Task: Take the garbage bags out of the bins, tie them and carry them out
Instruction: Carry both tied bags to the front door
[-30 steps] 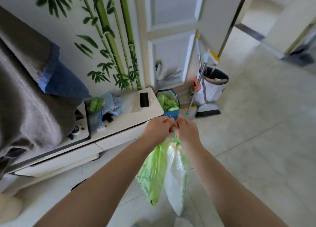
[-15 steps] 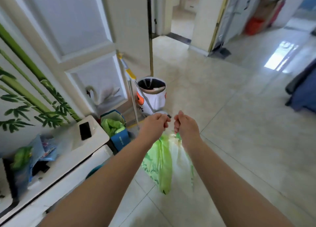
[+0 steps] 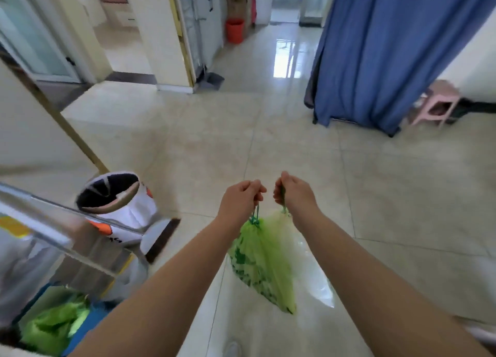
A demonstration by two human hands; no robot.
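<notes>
Bag: thin, crinkled green garbage bag (image 3: pixel 264 262), lower centre.
Grips: left grip (image 3: pixel 241 198), right grip (image 3: pixel 294 194) clamped on drawstrings (image 3: pixel 256 215).
Room: glossy beige tile floor (image 3: pixel 389 195).

The tiled floor (image 3: pixel 268 141) lies open from 11 to 1 o'clock, a wide lane running to the far orange bucket (image 3: pixel 235 30) at 12. A blue curtain (image 3: pixel 389 47) and pink stool (image 3: pixel 437 101) close off 1 to 2 o'clock. At 9 o'clock the white bin (image 3: pixel 126 209) stands near, with a blurred metal pole (image 3: pixel 40 201) across it. The blue bin (image 3: pixel 90 317) crowds 7 o'clock. The hanging garbage bag (image 3: pixel 263 265) fills 6 o'clock.
</notes>
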